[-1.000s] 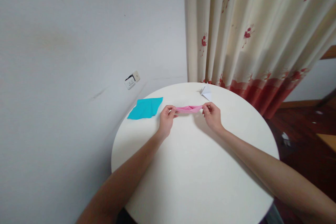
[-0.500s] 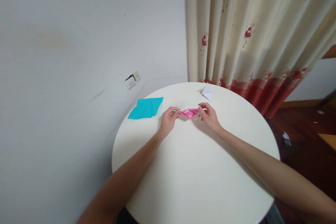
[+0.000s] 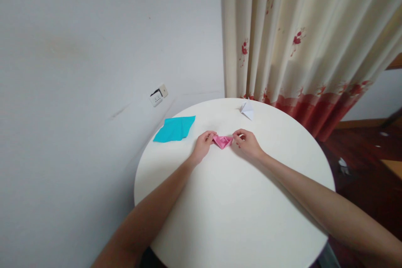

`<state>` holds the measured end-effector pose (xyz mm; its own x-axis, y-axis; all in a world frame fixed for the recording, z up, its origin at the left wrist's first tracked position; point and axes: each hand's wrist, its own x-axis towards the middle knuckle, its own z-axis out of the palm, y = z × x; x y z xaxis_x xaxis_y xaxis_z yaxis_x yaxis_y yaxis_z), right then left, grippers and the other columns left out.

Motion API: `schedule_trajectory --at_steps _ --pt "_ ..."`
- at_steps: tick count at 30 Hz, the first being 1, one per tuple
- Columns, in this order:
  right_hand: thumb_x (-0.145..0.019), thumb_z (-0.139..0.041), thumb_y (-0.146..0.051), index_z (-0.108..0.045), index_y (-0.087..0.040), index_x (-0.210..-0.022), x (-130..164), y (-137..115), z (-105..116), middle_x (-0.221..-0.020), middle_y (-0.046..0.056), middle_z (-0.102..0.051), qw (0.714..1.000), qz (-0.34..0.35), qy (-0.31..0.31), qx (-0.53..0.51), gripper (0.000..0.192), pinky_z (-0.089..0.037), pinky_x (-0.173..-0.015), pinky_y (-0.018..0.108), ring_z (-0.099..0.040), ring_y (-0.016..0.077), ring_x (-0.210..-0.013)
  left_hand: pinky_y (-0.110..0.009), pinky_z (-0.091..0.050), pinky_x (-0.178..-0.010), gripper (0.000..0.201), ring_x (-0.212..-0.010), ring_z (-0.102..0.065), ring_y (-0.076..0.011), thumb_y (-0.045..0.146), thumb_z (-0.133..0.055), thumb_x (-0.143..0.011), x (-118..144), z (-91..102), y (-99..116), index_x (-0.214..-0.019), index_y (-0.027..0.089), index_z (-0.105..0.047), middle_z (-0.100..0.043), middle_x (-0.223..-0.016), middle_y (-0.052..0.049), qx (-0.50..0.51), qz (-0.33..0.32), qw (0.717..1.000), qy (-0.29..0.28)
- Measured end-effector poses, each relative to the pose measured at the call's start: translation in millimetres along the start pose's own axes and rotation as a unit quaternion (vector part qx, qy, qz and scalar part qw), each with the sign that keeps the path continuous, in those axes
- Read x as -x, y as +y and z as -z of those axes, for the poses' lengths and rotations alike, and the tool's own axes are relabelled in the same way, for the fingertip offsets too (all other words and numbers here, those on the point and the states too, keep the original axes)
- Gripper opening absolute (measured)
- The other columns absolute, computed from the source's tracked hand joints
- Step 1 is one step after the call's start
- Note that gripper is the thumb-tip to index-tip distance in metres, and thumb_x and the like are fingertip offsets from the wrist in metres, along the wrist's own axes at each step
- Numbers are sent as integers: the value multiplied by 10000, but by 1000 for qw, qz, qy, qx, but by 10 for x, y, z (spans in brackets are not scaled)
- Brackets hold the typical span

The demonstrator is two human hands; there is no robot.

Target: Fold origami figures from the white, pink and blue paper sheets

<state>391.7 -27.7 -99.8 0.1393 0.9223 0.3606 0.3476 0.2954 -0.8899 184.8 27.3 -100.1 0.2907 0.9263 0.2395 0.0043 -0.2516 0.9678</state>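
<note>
A small pink folded paper boat (image 3: 223,142) is stretched between my two hands over the middle of the white table. My left hand (image 3: 203,144) pinches its left tip between thumb and fingers. At the opposite end, my right hand (image 3: 247,142) grips the right tip the same way, its other fingers curled. The boat's lower edge comes to a point toward me, and fold lines show on its face. Whether it touches the tabletop, I cannot tell.
Turquoise paper (image 3: 175,129) lies at the left edge of the round white table (image 3: 238,209). A folded white paper piece (image 3: 247,110) stands near the far edge. Beyond are a wall with a socket (image 3: 156,98) and a flowered curtain (image 3: 282,50).
Both hands have brought the pink paper boat slightly toward me and to the left. My hands are a little closer together. The turquoise and white papers have stayed put.
</note>
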Motion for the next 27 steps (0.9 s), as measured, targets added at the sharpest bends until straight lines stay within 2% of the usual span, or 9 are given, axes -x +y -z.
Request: schedule_trajectory --at_steps 4,9,14,19,22,27 --pt "-857 -512 -371 -667 -171 -846 -29 17 31 -783 40 -687 1000 10 8 22 254 -452 -554 255 -582 147 -608 -337 -561 -775 457 -872 -666 -187 574 -579 -847 1 2 -1 -1019 156 -644 -683 -966 -90 -6 16 1000 22" --pt "-873 -506 -324 -672 -175 -933 -32 24 38 -922 56 -676 997 50 4 55 231 -480 -687 286 -593 155 -731 -270 -537 -698 315 -843 -650 -167 382 -651 -831 11 -29 35 -1073 180 -644 -678 -1012 -82 -106 -8 994 33" --pt "-875 -558 -277 -666 -185 -1082 41 -55 17 -1047 84 -598 988 114 -82 61 251 -501 -725 291 -584 143 -760 -251 -525 -656 445 -887 -633 -174 238 -711 -757 48 -80 30 -1188 205 -604 -647 -1121 -87 -168 -56 984 -13" --pt "-861 -612 -261 -648 -214 -1159 120 -158 22 -1097 78 -556 976 127 -153 83 303 -494 -730 283 -577 128 -745 -260 -509 -680 536 -883 -628 -170 202 -759 -700 76 -83 17 -1209 232 -594 -645 -1142 -72 -205 -63 977 -17" --pt "-856 -619 -244 -644 -226 -1155 150 -199 18 -1114 70 -549 970 133 -173 106 301 -480 -734 277 -576 129 -759 -271 -506 -695 559 -875 -627 -170 173 -749 -694 90 -88 18 -1222 239 -578 -658 -1115 -57 -214 -63 974 -22" --pt "-842 -616 -209 -644 -205 -1037 159 -206 -12 -1075 63 -552 970 131 -176 108 198 -468 -716 272 -558 131 -752 -273 -506 -698 558 -843 -620 -163 128 -737 -668 103 -111 23 -1196 236 -591 -664 -1080 -42 -215 -74 974 -15"
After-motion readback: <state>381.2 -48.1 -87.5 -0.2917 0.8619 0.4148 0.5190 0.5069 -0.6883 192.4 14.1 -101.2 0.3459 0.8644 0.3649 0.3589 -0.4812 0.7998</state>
